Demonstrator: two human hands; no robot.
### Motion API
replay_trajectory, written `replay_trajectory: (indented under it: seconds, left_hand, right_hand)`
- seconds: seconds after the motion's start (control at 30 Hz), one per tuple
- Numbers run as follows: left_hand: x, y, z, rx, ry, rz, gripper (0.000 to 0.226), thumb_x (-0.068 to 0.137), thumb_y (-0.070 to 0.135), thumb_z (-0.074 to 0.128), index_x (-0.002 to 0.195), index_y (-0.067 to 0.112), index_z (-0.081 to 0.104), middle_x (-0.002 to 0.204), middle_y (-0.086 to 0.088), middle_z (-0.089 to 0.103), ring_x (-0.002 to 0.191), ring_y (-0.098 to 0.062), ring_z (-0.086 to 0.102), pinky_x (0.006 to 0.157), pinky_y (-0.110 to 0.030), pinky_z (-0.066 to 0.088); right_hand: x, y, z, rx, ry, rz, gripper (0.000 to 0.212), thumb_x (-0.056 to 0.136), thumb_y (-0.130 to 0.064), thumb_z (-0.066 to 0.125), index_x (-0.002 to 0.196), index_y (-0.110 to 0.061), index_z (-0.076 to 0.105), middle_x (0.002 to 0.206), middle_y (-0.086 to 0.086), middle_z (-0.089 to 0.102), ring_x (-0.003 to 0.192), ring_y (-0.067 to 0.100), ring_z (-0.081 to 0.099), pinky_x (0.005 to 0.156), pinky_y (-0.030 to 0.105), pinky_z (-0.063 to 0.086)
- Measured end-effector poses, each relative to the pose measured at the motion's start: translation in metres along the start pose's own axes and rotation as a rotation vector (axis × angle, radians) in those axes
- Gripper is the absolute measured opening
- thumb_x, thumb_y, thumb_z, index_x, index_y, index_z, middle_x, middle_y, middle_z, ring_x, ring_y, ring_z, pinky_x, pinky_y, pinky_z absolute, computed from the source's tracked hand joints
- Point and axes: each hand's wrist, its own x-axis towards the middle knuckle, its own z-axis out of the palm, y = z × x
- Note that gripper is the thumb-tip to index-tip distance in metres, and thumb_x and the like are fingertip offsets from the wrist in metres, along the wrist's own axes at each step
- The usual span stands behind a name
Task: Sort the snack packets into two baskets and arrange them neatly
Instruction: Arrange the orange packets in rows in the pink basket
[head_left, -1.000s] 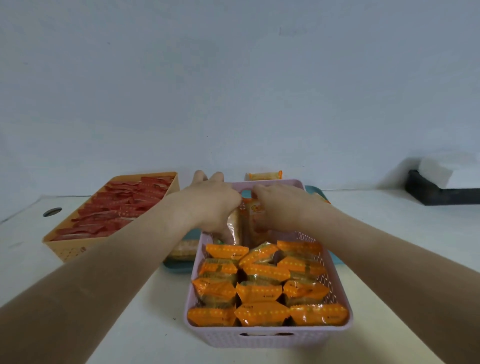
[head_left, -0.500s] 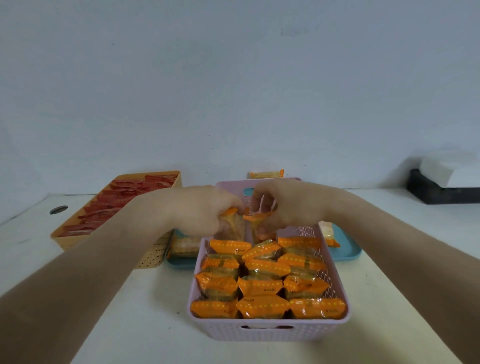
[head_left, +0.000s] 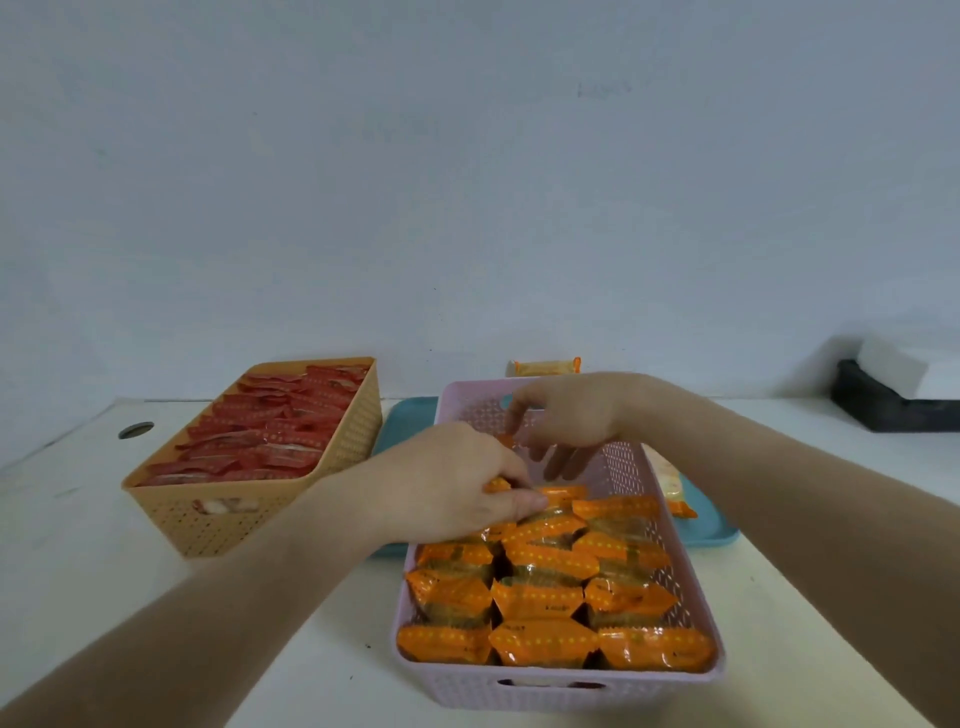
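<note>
A pink basket (head_left: 696, 613) in front of me holds several orange snack packets (head_left: 540, 597) in neat rows. My left hand (head_left: 447, 483) is over the basket's left middle, its fingers closed on an orange packet (head_left: 497, 486) that it presses down among the rows. Over the basket's bare far end, my right hand (head_left: 566, 421) hovers with fingers spread and pointing down; a scrap of orange shows behind them. A tan basket (head_left: 244, 519) at the left is filled with red packets (head_left: 270, 431).
A teal tray (head_left: 711, 530) lies under and behind the pink basket, with a pale packet (head_left: 670, 483) on its right side. Another orange packet (head_left: 543, 367) lies by the wall. A black box with a white block (head_left: 893, 400) sits far right. A round hole (head_left: 136, 429) marks the table's left.
Both hands held packets upright at the basket's far end. My left hand has come nearer and lower with a packet onto the rows. My right hand's fingers have spread apart.
</note>
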Motion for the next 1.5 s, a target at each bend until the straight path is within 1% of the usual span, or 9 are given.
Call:
replay_trajectory:
  seconds: [0.2, 0.33, 0.47, 0.77, 1.03, 1.13, 1.27, 1.33, 1.5]
  left_hand:
    - [-0.003, 0.003, 0.002, 0.029, 0.038, 0.025, 0.033, 0.095, 0.051, 0.047, 0.112, 0.033, 0.069, 0.101, 0.011, 0.072, 0.093, -0.001, 0.062, 0.085, -0.029, 0.05]
    - [-0.004, 0.002, 0.004, 0.019, 0.063, 0.04, 0.032, 0.096, 0.049, 0.048, 0.112, 0.032, 0.069, 0.101, 0.012, 0.073, 0.095, -0.002, 0.063, 0.087, -0.028, 0.05]
    - [-0.001, -0.002, 0.008, 0.046, 0.073, 0.054, 0.033, 0.096, 0.051, 0.046, 0.111, 0.033, 0.068, 0.097, 0.01, 0.073, 0.092, -0.004, 0.064, 0.083, -0.032, 0.052]
    - [0.002, -0.008, 0.011, 0.257, 0.028, 0.091, 0.043, 0.1, 0.052, 0.028, 0.104, 0.025, 0.061, 0.093, 0.002, 0.063, 0.096, -0.018, 0.057, 0.085, -0.039, 0.046]
    - [-0.015, -0.021, -0.014, 0.025, 0.457, -0.063, 0.021, 0.086, 0.048, 0.055, 0.093, 0.034, 0.069, 0.085, 0.012, 0.063, 0.08, -0.005, 0.053, 0.065, -0.025, 0.036]
    - [-0.013, -0.035, -0.011, 0.036, 0.284, -0.137, 0.026, 0.082, 0.051, 0.059, 0.103, 0.037, 0.061, 0.095, 0.006, 0.058, 0.072, -0.007, 0.049, 0.058, -0.021, 0.033]
    - [-0.009, -0.034, -0.011, -0.025, 0.166, -0.104, 0.016, 0.089, 0.038, 0.061, 0.081, 0.046, 0.05, 0.06, 0.014, 0.044, 0.053, -0.006, 0.046, 0.054, -0.023, 0.031]
    - [-0.008, -0.033, -0.013, 0.055, 0.181, -0.108, 0.01, 0.092, 0.034, 0.06, 0.091, 0.044, 0.059, 0.06, 0.019, 0.042, 0.066, -0.006, 0.045, 0.062, -0.026, 0.035]
    - [-0.009, -0.028, -0.01, 0.281, 0.18, -0.159, 0.022, 0.097, 0.037, 0.05, 0.116, 0.04, 0.06, 0.096, 0.016, 0.053, 0.111, -0.009, 0.04, 0.093, -0.04, 0.033]
  right_hand:
    - [0.03, -0.018, 0.013, -0.467, -0.166, -0.129, 0.071, 0.093, -0.011, 0.057, 0.152, -0.028, 0.022, 0.144, 0.008, 0.041, 0.119, 0.036, 0.054, 0.085, 0.044, 0.055]
    - [0.046, -0.015, 0.024, -0.77, -0.063, -0.221, 0.059, 0.086, -0.016, 0.069, 0.14, -0.014, 0.046, 0.135, 0.01, 0.056, 0.122, 0.029, 0.053, 0.098, 0.034, 0.043]
    - [0.044, -0.015, 0.026, -0.721, 0.058, -0.228, 0.036, 0.087, -0.015, 0.067, 0.122, -0.006, 0.061, 0.116, 0.008, 0.065, 0.106, 0.025, 0.059, 0.076, 0.025, 0.037]
    - [0.017, -0.018, 0.018, -0.439, 0.566, -0.336, 0.011, 0.081, -0.013, 0.067, 0.088, -0.016, 0.076, 0.089, 0.001, 0.073, 0.085, 0.018, 0.065, 0.077, 0.033, 0.053]
    - [-0.008, -0.013, 0.03, -0.466, 0.492, -0.439, 0.008, 0.086, -0.015, 0.063, 0.085, -0.014, 0.071, 0.08, 0.004, 0.07, 0.072, 0.018, 0.056, 0.059, 0.022, 0.033]
    - [-0.015, -0.016, 0.033, -0.391, 0.464, -0.452, 0.01, 0.085, -0.015, 0.067, 0.092, -0.014, 0.074, 0.086, 0.002, 0.073, 0.08, 0.017, 0.064, 0.073, 0.028, 0.049]
    - [-0.029, -0.014, 0.03, -0.313, 0.346, -0.42, 0.015, 0.089, -0.019, 0.064, 0.101, -0.015, 0.072, 0.091, -0.003, 0.071, 0.08, 0.008, 0.061, 0.074, 0.017, 0.05]
    - [-0.041, -0.01, 0.02, -0.334, 0.271, -0.346, 0.025, 0.093, -0.035, 0.06, 0.113, -0.022, 0.067, 0.106, -0.005, 0.07, 0.087, 0.005, 0.06, 0.067, 0.01, 0.045]
    - [-0.057, -0.002, 0.015, -0.697, 0.002, -0.082, 0.046, 0.094, -0.053, 0.046, 0.13, -0.025, 0.056, 0.126, -0.003, 0.06, 0.109, 0.017, 0.057, 0.091, 0.032, 0.048]
